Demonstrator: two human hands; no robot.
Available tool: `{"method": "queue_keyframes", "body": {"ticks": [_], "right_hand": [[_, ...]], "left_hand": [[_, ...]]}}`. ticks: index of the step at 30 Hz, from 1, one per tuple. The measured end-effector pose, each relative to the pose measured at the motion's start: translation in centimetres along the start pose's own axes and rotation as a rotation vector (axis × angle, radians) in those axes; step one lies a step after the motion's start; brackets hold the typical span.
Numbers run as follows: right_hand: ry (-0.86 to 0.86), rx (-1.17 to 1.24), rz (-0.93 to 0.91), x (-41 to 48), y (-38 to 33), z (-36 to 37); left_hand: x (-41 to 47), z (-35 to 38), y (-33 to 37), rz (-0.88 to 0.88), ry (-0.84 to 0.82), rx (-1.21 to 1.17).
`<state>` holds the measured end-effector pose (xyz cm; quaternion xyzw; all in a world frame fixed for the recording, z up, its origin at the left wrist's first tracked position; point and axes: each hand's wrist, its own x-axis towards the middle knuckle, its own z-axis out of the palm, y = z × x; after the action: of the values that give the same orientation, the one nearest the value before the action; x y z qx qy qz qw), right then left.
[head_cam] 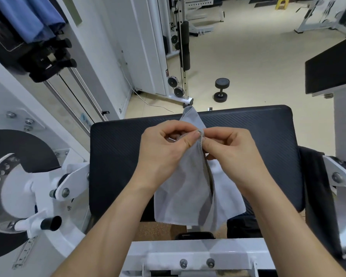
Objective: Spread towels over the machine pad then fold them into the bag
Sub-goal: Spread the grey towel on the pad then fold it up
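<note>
Grey towel (185, 188) pinched by left hand (164, 150), right hand (231, 150), over black pad (248, 124)

Left hand (164, 150), right hand (234, 152), fingers (190, 139) pinching towel (184, 188)

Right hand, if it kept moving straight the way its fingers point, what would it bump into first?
Most likely the left hand: the right hand points leftward, both pinching an edge of the grey towel, almost fingertip to fingertip, above the pad.
</note>
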<state>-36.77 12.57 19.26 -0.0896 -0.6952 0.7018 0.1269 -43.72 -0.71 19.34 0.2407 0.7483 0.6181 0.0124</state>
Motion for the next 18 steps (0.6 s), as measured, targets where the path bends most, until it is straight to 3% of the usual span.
{"method": "queue_keyframes", "body": {"ticks": [10, 18], "right_hand": [[-0.038, -0.153, -0.110, 0.10, -0.79, 0.04], [-0.124, 0.079, -0.001, 0.43, -0.87, -0.42]], "left_hand": [[0.09, 0.09, -0.16, -0.022, 0.035, -0.031], [-0.15, 0.05, 0.27, 0.030, 0.066, 0.005]]}}
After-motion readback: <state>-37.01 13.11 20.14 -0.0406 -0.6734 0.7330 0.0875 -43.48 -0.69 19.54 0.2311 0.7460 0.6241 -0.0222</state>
